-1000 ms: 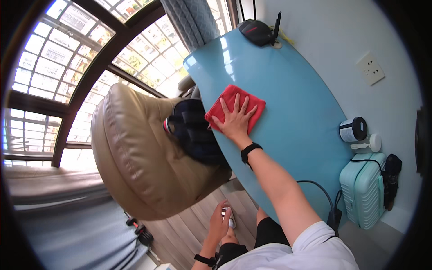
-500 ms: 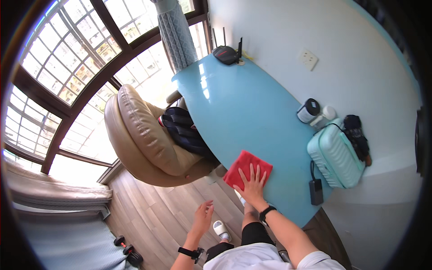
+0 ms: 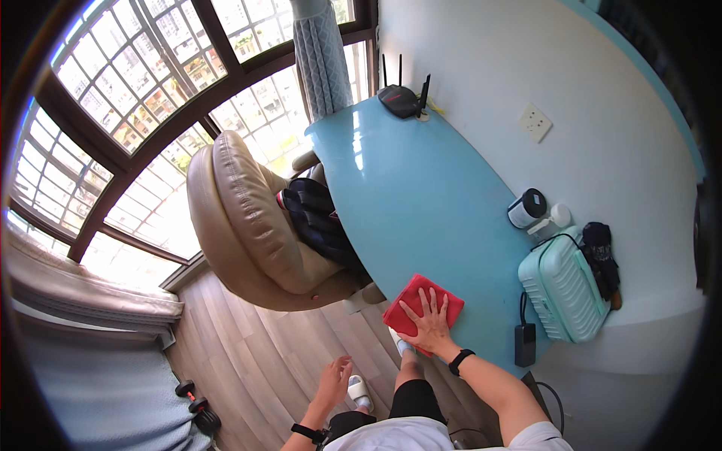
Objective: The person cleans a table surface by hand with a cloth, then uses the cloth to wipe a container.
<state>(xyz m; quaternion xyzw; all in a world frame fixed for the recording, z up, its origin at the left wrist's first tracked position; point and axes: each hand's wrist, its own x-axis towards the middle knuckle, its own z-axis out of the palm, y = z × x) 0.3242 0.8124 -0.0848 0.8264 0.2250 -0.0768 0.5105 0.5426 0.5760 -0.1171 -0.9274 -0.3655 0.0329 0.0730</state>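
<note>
A folded red cloth (image 3: 411, 290) lies on the light blue desk (image 3: 414, 203), at its near left edge. My right hand (image 3: 430, 325) rests flat on top of it, palm down with fingers spread, pressing rather than gripping. Part of the cloth is hidden beneath the palm. My left hand (image 3: 331, 382) hangs over the floor to the left of the desk, touching nothing, its fingers loosely bent and empty.
A tan leather chair (image 3: 248, 225) holding a dark bag (image 3: 314, 214) stands against the desk's left side. Along the wall are a mint case (image 3: 560, 289), a black umbrella (image 3: 599, 259), a dark canister (image 3: 528, 208) and a black adapter (image 3: 525, 344). A router (image 3: 398, 101) sits at the far end.
The view has shifted slightly. My right hand stays spread on the cloth near the desk's left edge, a little closer to me. My left hand remains off the desk.
</note>
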